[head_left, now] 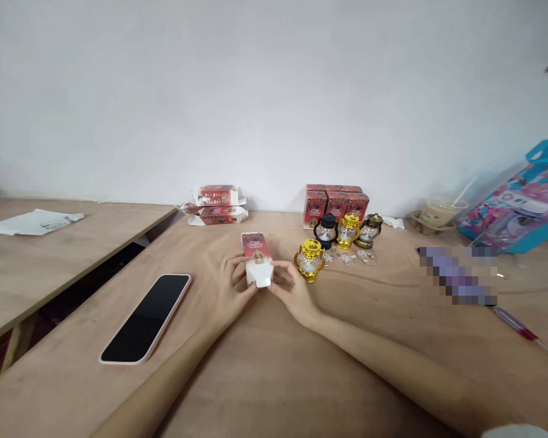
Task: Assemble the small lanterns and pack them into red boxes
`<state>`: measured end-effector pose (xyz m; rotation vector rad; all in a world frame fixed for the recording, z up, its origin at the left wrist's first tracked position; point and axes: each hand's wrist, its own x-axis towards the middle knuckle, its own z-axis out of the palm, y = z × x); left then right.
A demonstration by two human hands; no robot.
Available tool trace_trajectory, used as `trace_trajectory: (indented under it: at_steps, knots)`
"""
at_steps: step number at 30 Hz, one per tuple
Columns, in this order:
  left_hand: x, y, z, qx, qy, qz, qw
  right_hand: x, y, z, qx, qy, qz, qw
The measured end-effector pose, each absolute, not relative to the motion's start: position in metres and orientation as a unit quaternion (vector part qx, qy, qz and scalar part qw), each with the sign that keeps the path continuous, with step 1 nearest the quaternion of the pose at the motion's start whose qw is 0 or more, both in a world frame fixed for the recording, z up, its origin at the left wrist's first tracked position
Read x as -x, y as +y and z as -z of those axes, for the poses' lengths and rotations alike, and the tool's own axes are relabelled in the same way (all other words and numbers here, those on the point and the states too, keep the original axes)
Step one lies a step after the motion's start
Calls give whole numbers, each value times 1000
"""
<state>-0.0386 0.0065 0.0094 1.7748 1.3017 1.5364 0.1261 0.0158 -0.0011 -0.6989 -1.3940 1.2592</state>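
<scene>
Between my hands a small red printed carton (pixel 257 250) lies on the table, its white end flap (pixel 260 274) facing me. My left hand (pixel 232 286) grips its left side, the thumb at the near end. On the opposite side my right hand (pixel 292 289) has its fingers pressed to the carton by the flap. Just right of that hand stands a gold mini lantern (pixel 309 261). Behind it are a black lantern (pixel 326 231), another gold lantern (pixel 347 231) and a dark bronze-toned lantern (pixel 369 231). Small clear packets (pixel 346 258) lie before them.
Closed red boxes (pixel 335 207) stand by the wall, with flattened or open cartons (pixel 218 207) left of them. A phone (pixel 146 319) lies at left. To the right are a screwdriver (pixel 516 322), a drink cup (pixel 441 210) and a floral bag (pixel 525 201).
</scene>
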Motion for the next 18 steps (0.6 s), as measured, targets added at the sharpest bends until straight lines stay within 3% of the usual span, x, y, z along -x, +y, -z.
trace_trajectory:
  at_steps: [9,18]
  knots:
    - [33,-4,-15,-670,419,-564,239,-127,14,-2,330,-561,-494,577]
    - [42,-3,-26,-768,429,-468,81,-126,14,1,325,-535,-468,624]
